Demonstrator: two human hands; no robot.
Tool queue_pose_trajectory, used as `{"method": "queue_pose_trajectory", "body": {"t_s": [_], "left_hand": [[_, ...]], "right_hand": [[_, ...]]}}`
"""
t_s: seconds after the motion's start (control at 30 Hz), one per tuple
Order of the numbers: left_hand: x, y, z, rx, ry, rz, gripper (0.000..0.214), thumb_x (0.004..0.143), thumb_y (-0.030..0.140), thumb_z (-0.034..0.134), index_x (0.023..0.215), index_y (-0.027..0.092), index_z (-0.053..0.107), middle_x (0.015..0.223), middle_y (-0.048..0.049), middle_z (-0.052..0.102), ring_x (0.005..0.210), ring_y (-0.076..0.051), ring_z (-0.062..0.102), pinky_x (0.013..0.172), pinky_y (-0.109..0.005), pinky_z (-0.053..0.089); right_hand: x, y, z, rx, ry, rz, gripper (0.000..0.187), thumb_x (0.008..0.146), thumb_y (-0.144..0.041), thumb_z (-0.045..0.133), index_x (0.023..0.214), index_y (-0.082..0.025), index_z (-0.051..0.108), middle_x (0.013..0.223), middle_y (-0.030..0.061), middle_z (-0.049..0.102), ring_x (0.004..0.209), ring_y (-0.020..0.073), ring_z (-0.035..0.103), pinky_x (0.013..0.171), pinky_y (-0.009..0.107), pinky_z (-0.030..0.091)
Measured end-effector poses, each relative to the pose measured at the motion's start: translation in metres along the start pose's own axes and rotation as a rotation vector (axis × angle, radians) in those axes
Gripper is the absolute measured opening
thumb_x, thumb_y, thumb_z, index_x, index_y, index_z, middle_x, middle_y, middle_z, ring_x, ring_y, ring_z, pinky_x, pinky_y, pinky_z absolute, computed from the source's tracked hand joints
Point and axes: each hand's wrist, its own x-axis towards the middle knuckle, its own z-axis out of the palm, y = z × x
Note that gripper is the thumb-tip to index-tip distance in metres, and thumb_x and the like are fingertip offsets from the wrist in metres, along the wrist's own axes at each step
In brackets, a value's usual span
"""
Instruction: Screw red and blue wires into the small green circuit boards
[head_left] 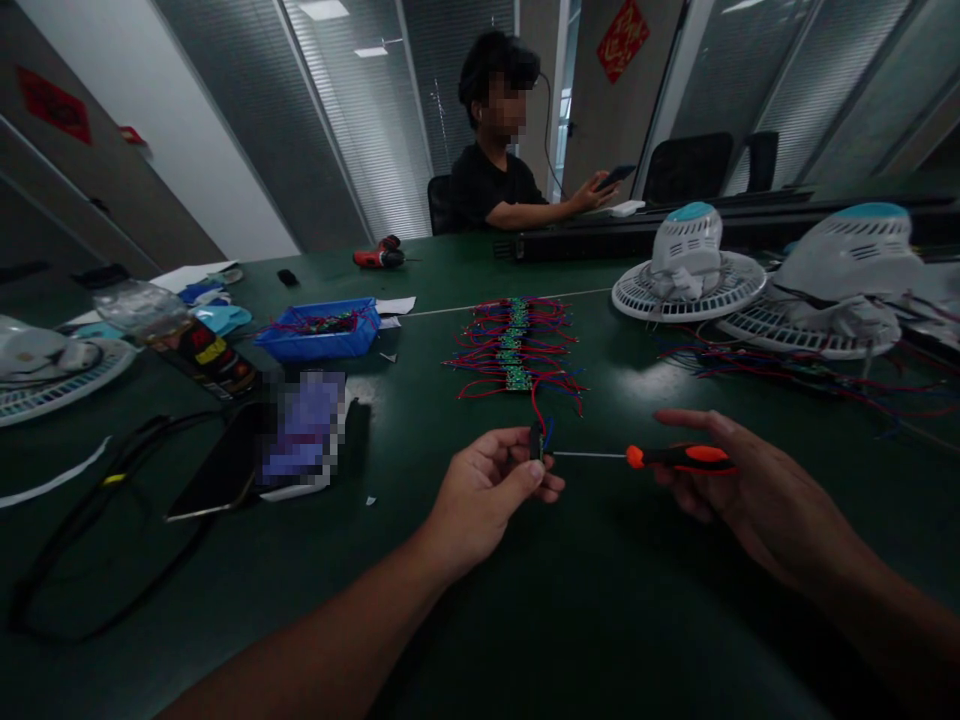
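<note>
My left hand (491,495) pinches a small circuit board (537,443) with red and blue wires rising from it, held upright just above the dark green table (585,600). My right hand (739,490) grips a screwdriver (675,457) by its orange and black handle. The thin shaft points left, and its tip meets the board. Just beyond the hands lies a row of several more small green boards with red and blue wires (516,345).
A blue tray (319,330) of wired parts, a plastic bottle (180,335), a phone (217,470) and black cables lie at left. Two white fan housings (690,265) (840,290) with loose wires sit at right. A red drill (379,255) lies far back. Another person sits across, holding a phone.
</note>
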Motion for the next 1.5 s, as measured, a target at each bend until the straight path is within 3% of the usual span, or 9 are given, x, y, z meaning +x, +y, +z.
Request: {"method": "queue_pose_trajectory", "body": {"t_s": [0.07,0.2,0.33,0.7,0.8,1.0,1.13,1.3,1.5], "left_hand": [[0.0003,-0.0002,-0.0007,-0.008,-0.001,0.012,0.029,0.075,0.013,0.067,0.103,0.011,0.058,0.084,-0.0054,0.067,0.071,-0.017,0.068,0.068,-0.031,0.055],[0.0014,-0.0023,-0.0025,-0.009,-0.008,0.026,0.029,0.075,0.014,0.068,0.102,0.011,0.058,0.083,-0.0051,0.067,0.071,-0.016,0.068,0.068,-0.031,0.055],[0.0022,-0.0041,-0.0033,-0.001,-0.013,0.032,0.03,0.076,0.014,0.066,0.104,0.01,0.057,0.085,-0.0052,0.067,0.072,-0.016,0.068,0.069,-0.03,0.055],[0.0022,-0.003,-0.0035,-0.003,-0.021,0.04,0.028,0.077,0.014,0.065,0.104,0.01,0.058,0.085,-0.0056,0.067,0.072,-0.016,0.069,0.068,-0.03,0.056],[0.0015,-0.0032,-0.0029,-0.005,-0.025,0.039,0.028,0.077,0.014,0.066,0.104,0.01,0.058,0.085,-0.0054,0.067,0.072,-0.016,0.069,0.068,-0.03,0.056],[0.0011,-0.0018,-0.001,-0.001,-0.01,0.038,0.029,0.077,0.014,0.066,0.104,0.01,0.058,0.085,-0.0054,0.067,0.072,-0.016,0.069,0.068,-0.03,0.056],[0.001,-0.0014,-0.0008,0.007,0.004,0.039,0.028,0.077,0.013,0.065,0.104,0.009,0.058,0.085,-0.0054,0.067,0.071,-0.016,0.069,0.068,-0.029,0.056],[0.0011,-0.0017,-0.0013,0.002,0.002,0.044,0.026,0.078,0.012,0.064,0.103,0.01,0.059,0.085,-0.0054,0.066,0.071,-0.015,0.068,0.068,-0.029,0.056],[0.0014,-0.0022,-0.002,0.003,-0.015,0.047,0.028,0.077,0.013,0.064,0.104,0.009,0.058,0.086,-0.0059,0.066,0.072,-0.016,0.069,0.068,-0.029,0.056]], "right_hand": [[-0.0005,-0.0003,-0.0008,-0.09,0.012,0.033,0.056,0.082,-0.062,0.049,0.119,-0.021,0.057,0.057,0.0015,0.061,0.047,0.0156,0.051,0.042,0.027,0.038],[-0.0008,0.0014,-0.0024,-0.229,0.067,-0.01,0.057,0.077,-0.064,0.055,0.115,-0.021,0.061,0.052,-0.0027,0.052,0.043,0.0124,0.045,0.038,0.024,0.033],[0.0004,0.0038,-0.0026,-0.146,0.045,-0.09,0.053,0.072,-0.058,0.066,0.11,-0.021,0.061,0.058,-0.0025,0.053,0.048,0.0117,0.047,0.04,0.024,0.034],[0.0027,0.007,-0.0014,0.061,0.045,-0.129,0.049,0.057,-0.037,0.085,0.101,-0.024,0.067,0.08,0.0001,0.062,0.064,0.0115,0.054,0.057,0.025,0.044],[0.0013,0.0057,-0.0006,0.003,0.031,-0.116,0.047,0.063,-0.047,0.078,0.102,-0.023,0.066,0.077,0.0016,0.063,0.06,0.013,0.054,0.051,0.026,0.042],[0.001,0.0022,-0.0018,-0.184,0.038,0.037,0.061,0.079,-0.069,0.047,0.116,-0.021,0.059,0.052,0.0006,0.058,0.044,0.0143,0.049,0.04,0.025,0.036],[0.0007,0.0036,-0.0031,-0.297,0.064,-0.014,0.059,0.075,-0.066,0.056,0.113,-0.021,0.061,0.049,-0.0027,0.053,0.042,0.0119,0.044,0.037,0.023,0.032],[0.0026,0.0086,-0.0061,-0.149,0.015,-0.09,0.055,0.071,-0.052,0.071,0.116,-0.022,0.058,0.061,-0.0018,0.057,0.05,0.0112,0.048,0.043,0.023,0.036],[0.0036,0.0086,-0.0043,0.021,0.06,-0.156,0.05,0.057,-0.039,0.084,0.102,-0.023,0.067,0.082,0.0012,0.061,0.065,0.0127,0.054,0.056,0.025,0.045]]}}
